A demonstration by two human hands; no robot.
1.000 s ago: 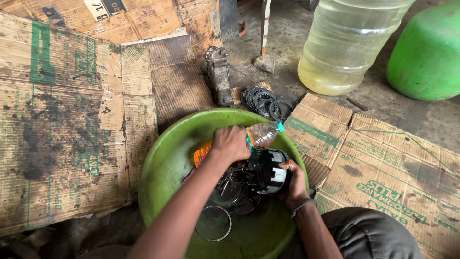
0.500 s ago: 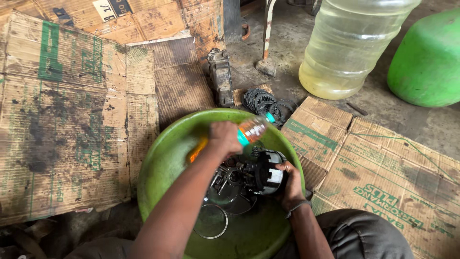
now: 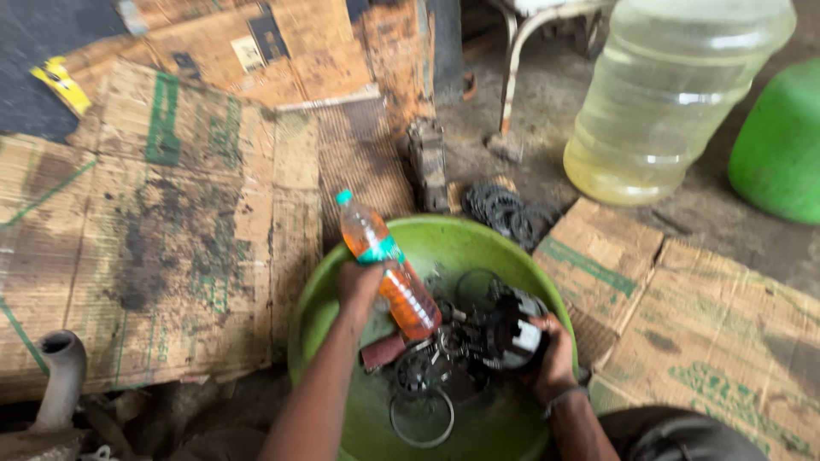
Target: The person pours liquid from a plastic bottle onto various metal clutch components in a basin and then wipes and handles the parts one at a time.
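My left hand (image 3: pixel 359 286) grips a clear plastic bottle (image 3: pixel 386 266) of orange liquid, held nearly upright with its teal cap tilted up and to the left, over a green basin (image 3: pixel 444 243). My right hand (image 3: pixel 551 358) holds a dark round metal part (image 3: pixel 511 331) at the basin's right side. Inside the basin lie greasy metal rings (image 3: pixel 422 416), discs and a reddish piece (image 3: pixel 383 352) beneath the bottle.
Oil-stained flattened cardboard (image 3: pixel 171 230) covers the ground left and right of the basin. A big clear jug (image 3: pixel 666 94) of yellowish liquid and a green container (image 3: pixel 781 145) stand at the back right. Stacked dark discs (image 3: pixel 504 209) and a metal block (image 3: pixel 427 162) lie behind the basin. A pipe (image 3: pixel 60 376) is at lower left.
My left hand has swung the bottle from pointing right and tipped over the basin to nearly upright with the cap up and left. The right hand stays on the round part.
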